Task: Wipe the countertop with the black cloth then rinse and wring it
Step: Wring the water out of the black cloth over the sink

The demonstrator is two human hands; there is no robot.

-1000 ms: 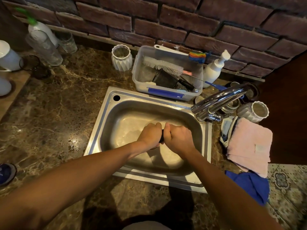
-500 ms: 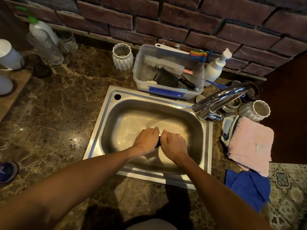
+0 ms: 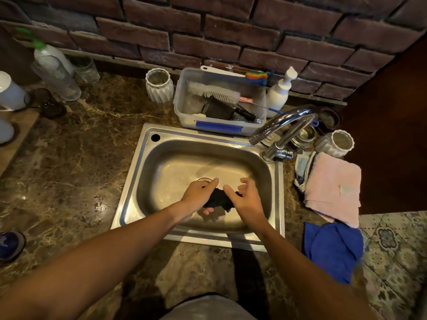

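Note:
The black cloth [image 3: 218, 199] is bunched up between both hands, low over the steel sink [image 3: 208, 162]. My left hand [image 3: 199, 196] holds its left side, with fingertips showing under the cloth. My right hand [image 3: 246, 198] holds the right side, its fingers loosened and partly spread. The chrome tap [image 3: 284, 125] curves over the sink's far right corner; no water stream shows. The brown marble countertop [image 3: 69, 158] surrounds the sink.
Behind the sink stands a plastic tub [image 3: 219, 112] of brushes, with a white ribbed cup [image 3: 159, 85] and a soap pump [image 3: 279, 91] beside it. A pink towel [image 3: 332, 188] and a blue cloth [image 3: 332, 250] lie right of the sink. Glasses and a bottle [image 3: 53, 72] stand far left.
Both fists were clenched tight together around the cloth, which barely showed. Now the hands have drawn apart and loosened, and the crumpled black cloth shows between them.

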